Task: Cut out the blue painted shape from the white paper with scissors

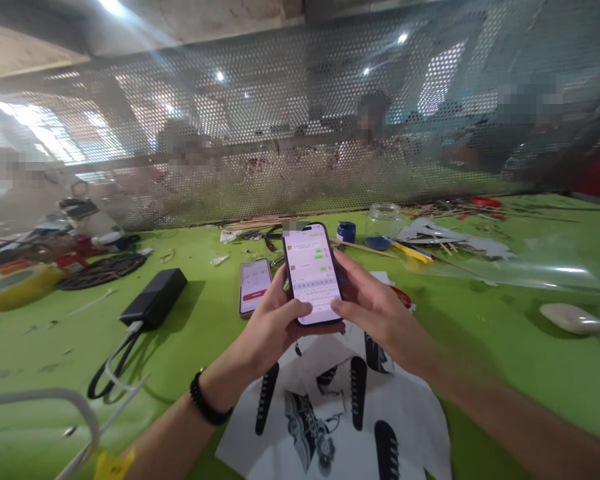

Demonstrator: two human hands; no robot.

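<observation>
A lit smartphone (313, 272) showing a chat and a keyboard is raised above the green table (505, 347). My left hand (273, 327) grips its lower left side, thumb resting on the screen. My right hand (373, 303) wraps the right edge, its thumb also on the keyboard. Below the hands lies a white paper sheet (340, 413) printed with black shoe-part shapes. A second phone (254, 285) with its screen on lies flat on the table just left of the held one.
A black power bank (154, 298) with a looped cable lies at left. A glass jar (383, 223), a blue cap, sticks and paper scraps crowd the back. A tape roll (15, 285) sits far left. A perforated metal screen with people behind it closes the far side.
</observation>
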